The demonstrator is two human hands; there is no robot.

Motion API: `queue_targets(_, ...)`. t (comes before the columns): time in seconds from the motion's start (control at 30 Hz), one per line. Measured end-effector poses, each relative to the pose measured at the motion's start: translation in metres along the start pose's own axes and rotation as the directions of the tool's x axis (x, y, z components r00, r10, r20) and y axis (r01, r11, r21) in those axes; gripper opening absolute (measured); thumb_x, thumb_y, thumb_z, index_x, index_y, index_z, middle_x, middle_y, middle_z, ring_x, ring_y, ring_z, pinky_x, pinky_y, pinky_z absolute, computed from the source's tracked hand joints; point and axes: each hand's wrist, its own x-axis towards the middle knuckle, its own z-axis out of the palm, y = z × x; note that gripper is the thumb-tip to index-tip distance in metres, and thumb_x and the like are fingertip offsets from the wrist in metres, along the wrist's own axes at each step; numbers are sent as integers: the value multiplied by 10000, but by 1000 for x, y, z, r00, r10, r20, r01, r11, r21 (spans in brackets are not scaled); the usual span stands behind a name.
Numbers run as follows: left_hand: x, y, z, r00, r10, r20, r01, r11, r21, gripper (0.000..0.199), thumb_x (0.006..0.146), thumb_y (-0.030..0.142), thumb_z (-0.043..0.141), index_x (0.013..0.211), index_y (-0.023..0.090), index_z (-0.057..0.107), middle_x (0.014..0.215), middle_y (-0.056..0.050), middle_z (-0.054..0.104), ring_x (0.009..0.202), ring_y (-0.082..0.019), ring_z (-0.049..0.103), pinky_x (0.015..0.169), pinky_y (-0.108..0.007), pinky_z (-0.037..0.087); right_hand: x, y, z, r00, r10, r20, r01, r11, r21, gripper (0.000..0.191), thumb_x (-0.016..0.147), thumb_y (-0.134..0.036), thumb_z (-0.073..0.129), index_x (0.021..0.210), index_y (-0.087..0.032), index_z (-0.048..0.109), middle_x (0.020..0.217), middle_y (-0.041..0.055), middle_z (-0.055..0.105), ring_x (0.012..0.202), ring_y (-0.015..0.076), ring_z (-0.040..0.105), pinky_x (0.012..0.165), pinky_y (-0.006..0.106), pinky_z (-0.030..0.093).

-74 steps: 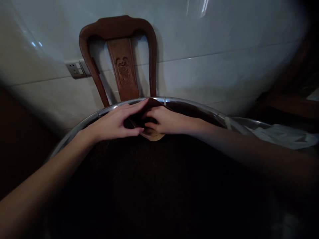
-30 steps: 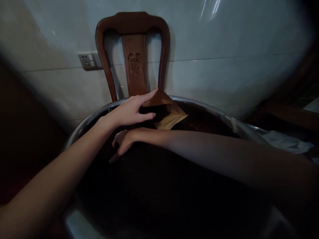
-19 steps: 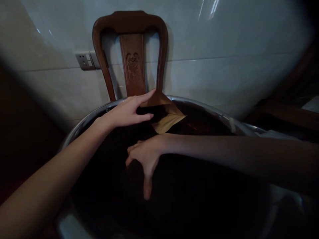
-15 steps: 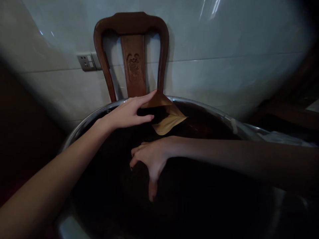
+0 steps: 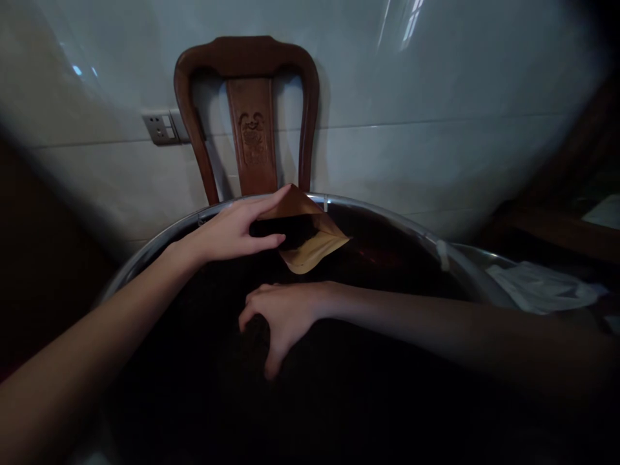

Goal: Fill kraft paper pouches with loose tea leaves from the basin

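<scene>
My left hand (image 5: 230, 234) holds a brown paper bag (image 5: 317, 250) near the far rim of a large round metal container (image 5: 387, 221). Its fingers lie along the bag's back edge and the thumb reaches across the opening, which gapes toward me. Just below the bag, my right hand (image 5: 285, 313) hovers over or touches the dark contents (image 5: 334, 387); the gloom hides which. Its fingers are curled with the thumb spread apart, and nothing shows between them. What fills the container is too dark to make out.
A carved wooden chair (image 5: 252, 135) stands behind the container against a tiled wall (image 5: 411, 155). A wall socket (image 5: 162, 128) is left of the chair. Pale crumpled plastic (image 5: 542, 287) lies on the right, beside the container's rim.
My right hand's thumb has drawn in toward its fingers, making a narrower curl. The camera view has shifted slightly. My left hand keeps hold of the paper bag.
</scene>
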Motion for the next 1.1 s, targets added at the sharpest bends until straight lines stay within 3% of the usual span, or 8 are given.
queue_targets(0.4,1,2,-2,1000,0,15,0,999,45,754,857,483,573,1470,232,212,1457,-75,373,1289,-264,437,1079,-408,350,-16,-16,-11,996,-93,19,93,995,-30,552,571,-440,746,1079,-245,653,1048,49,599,1025,230,526,880,363,425)
queue_targets(0.5,1,1,-1,1000,-2,19,1,999,44,745,864,482,564,1470,229,213,1467,-75,360,1306,-255,415,1086,-402,339,-22,-18,-18,989,-144,38,144,990,14,580,570,-447,739,1099,-227,649,1065,57,599,1023,233,534,884,348,427)
queue_targets(0.67,1,3,-1,999,-26,31,25,999,30,748,864,486,562,1472,247,197,1480,-57,336,1318,-253,398,1092,-414,333,-37,-23,-33,979,-197,53,189,974,129,554,578,-377,752,1087,-187,645,1062,26,629,947,163,590,883,261,432)
queue_targets(0.8,1,4,-1,999,-44,30,43,999,24,753,859,489,568,1471,245,204,1461,-58,371,1309,-268,408,1094,-433,333,-50,-22,-45,968,-251,23,237,936,259,551,562,-339,774,1068,-169,634,1095,14,635,974,144,597,914,242,425)
queue_targets(0.93,0,2,-1,999,-14,37,15,1000,0,747,857,455,575,1472,249,204,1469,-61,360,1303,-266,418,1089,-431,347,-63,-13,-58,941,-336,-39,324,861,393,501,567,-291,784,1019,-140,628,998,16,664,911,143,618,871,252,453)
queue_targets(1.1,1,0,0,999,35,32,-34,998,-46,753,835,436,592,1466,221,241,1465,-86,368,1284,-275,440,1084,-436,359,-79,1,-74,940,-262,-220,330,865,377,519,529,-262,812,1002,-160,625,1005,5,659,924,145,614,884,268,448)
